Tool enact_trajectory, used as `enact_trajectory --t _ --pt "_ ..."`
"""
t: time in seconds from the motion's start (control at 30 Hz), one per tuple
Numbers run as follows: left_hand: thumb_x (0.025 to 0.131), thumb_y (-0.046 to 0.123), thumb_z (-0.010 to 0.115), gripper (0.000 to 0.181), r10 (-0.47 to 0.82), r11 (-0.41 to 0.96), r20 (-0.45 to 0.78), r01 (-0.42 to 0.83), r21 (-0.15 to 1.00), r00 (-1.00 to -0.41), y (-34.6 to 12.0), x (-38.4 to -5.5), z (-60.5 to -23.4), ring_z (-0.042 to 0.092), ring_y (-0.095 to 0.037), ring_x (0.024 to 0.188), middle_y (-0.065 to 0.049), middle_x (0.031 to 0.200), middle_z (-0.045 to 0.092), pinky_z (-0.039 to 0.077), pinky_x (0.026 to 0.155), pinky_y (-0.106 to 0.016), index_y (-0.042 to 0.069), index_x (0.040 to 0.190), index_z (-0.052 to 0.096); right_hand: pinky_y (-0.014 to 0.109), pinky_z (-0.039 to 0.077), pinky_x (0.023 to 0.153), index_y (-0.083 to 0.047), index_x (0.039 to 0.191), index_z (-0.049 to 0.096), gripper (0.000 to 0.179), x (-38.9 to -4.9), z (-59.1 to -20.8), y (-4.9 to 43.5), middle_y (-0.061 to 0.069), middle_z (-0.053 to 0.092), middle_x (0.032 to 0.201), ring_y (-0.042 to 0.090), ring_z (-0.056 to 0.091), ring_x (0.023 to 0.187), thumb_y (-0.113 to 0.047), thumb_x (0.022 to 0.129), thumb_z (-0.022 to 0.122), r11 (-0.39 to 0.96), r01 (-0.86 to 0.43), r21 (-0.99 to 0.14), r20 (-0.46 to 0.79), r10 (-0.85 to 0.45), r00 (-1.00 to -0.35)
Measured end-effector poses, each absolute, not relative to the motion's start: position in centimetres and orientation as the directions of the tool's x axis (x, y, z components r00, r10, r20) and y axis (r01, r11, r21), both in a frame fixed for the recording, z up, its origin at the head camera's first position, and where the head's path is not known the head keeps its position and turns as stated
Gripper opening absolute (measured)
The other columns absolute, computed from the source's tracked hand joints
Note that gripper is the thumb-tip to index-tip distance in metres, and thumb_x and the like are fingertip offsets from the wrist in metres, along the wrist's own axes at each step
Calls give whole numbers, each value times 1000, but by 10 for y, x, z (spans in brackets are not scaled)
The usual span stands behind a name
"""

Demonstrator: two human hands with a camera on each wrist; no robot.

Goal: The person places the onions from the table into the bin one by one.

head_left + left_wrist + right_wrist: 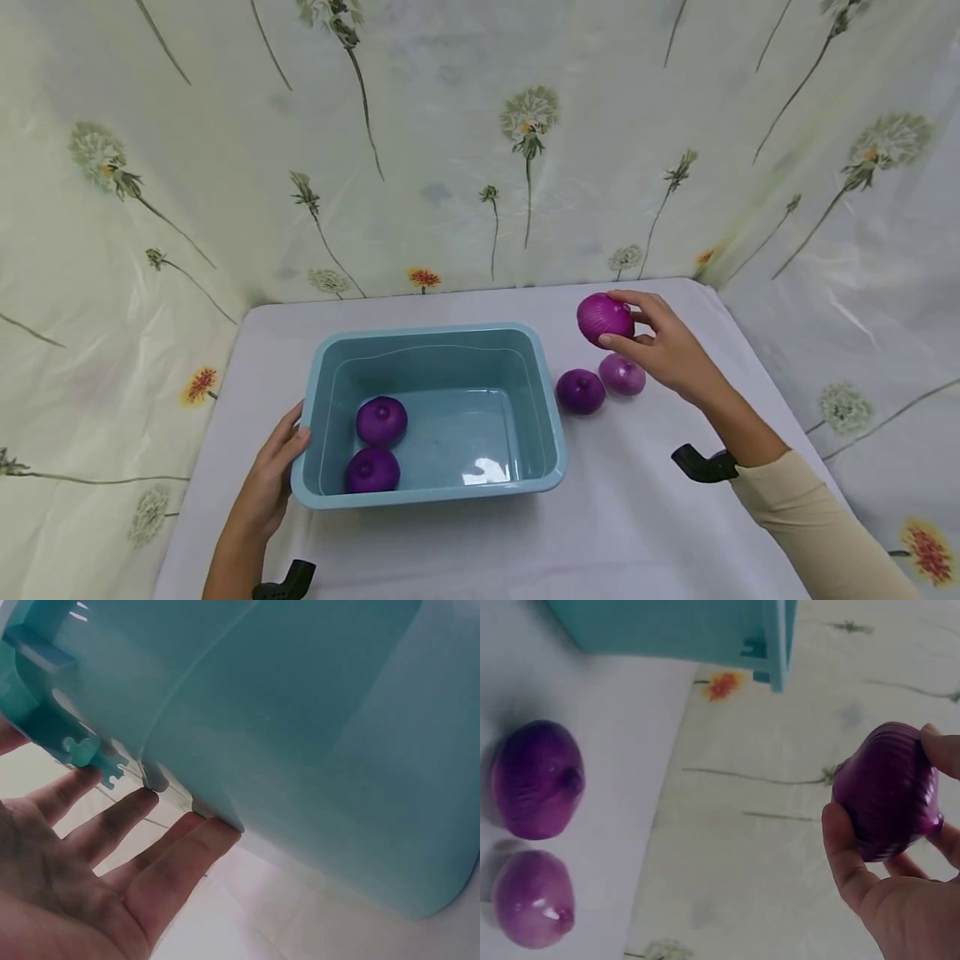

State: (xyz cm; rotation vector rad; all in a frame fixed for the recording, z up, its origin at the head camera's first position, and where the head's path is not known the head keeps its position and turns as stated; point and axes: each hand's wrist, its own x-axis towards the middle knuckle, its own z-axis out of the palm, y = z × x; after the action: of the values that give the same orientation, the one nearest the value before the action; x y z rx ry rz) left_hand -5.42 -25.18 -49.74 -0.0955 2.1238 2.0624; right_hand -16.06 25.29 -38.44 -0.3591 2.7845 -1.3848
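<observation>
My right hand [663, 342] holds a purple onion [603, 320] between thumb and fingers, raised above the back right of the table. In the right wrist view the same onion [889, 791] shows its ridged skin and a short stub. Just below lie a dark purple onion [581, 392] and a paler, shinier onion [622, 375]. A blue-green plastic basin [431, 332] stands left of them, with two purple onions [381, 422] at its left side. My left hand [273, 471] holds the basin's left edge, its fingertips [217, 829] against the outer wall below the rim.
A white cloth [637, 517] covers the table. Pale sheeting [450, 167] printed with dandelions hangs behind it and along both sides. A black wrist mount [705, 463] sits on my right wrist, another [285, 581] on my left.
</observation>
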Motion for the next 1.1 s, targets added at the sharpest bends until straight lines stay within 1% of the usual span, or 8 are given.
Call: enact_trajectory --t 0.23,0.3,0.4,0.53,0.7,0.8,0.93,1.1 --pt "108 34 38 55 85 33 -156 -154 988 -984 -258 -53 -498 54 -26 120 -18 150 38 48 90 -42 20 159 25 16 52 84 -17 145 48 62 -180 -360 203 7 42 146 28 53 122 -16 89 76 497 -321 -806 154 -348 -925" --pt "108 34 38 54 86 31 -152 -150 988 -985 -260 -53 -498 55 -27 120 -18 149 38 49 89 -42 20 159 25 20 54 84 -17 144 49 62 -185 -357 186 7 43 146 28 55 121 -16 89 77 490 -373 -788 178 -398 -900" --pt "108 33 38 54 80 30 -147 -145 989 -986 -262 -54 -500 55 -30 119 -19 148 40 50 88 -42 20 159 25 30 56 86 -16 144 48 63 -190 -354 159 8 44 146 28 54 122 -18 89 77 481 -448 -753 199 -483 -853" --pt "107 33 39 54 78 18 -140 -139 990 -987 -261 -57 -503 51 -36 123 -19 150 39 49 89 -43 20 159 26 39 57 86 -14 144 48 64 -194 -355 125 9 44 146 28 53 123 -19 88 78 446 -520 -729 205 -582 -787" --pt "106 36 40 56 84 20 -150 -149 989 -985 -256 -61 -507 44 -45 132 -18 155 36 47 95 -51 23 159 26 37 58 84 -12 143 50 64 -197 -369 89 11 45 145 27 53 121 -18 87 79 396 -555 -731 195 -658 -727" --pt "106 36 41 55 81 18 -155 -154 988 -985 -256 -62 -509 43 -45 134 -17 157 36 46 97 -53 24 158 27 37 58 84 -10 143 50 63 -198 -384 72 13 45 146 28 52 123 -17 87 79 367 -570 -735 189 -696 -692" --pt "106 36 41 55 86 11 -148 -148 989 -985 -258 -63 -508 44 -44 133 -18 156 37 45 95 -48 23 158 27 36 58 84 -9 143 49 63 -195 -403 55 14 44 145 29 50 127 -17 88 78 347 -574 -742 156 -743 -651" --pt "106 35 42 55 78 8 -148 -148 989 -986 -262 -63 -506 46 -44 131 -20 155 39 45 92 -43 22 158 28 30 56 85 -12 144 49 60 -189 -419 39 13 44 145 28 51 126 -21 91 75 378 -564 -734 54 -796 -603"
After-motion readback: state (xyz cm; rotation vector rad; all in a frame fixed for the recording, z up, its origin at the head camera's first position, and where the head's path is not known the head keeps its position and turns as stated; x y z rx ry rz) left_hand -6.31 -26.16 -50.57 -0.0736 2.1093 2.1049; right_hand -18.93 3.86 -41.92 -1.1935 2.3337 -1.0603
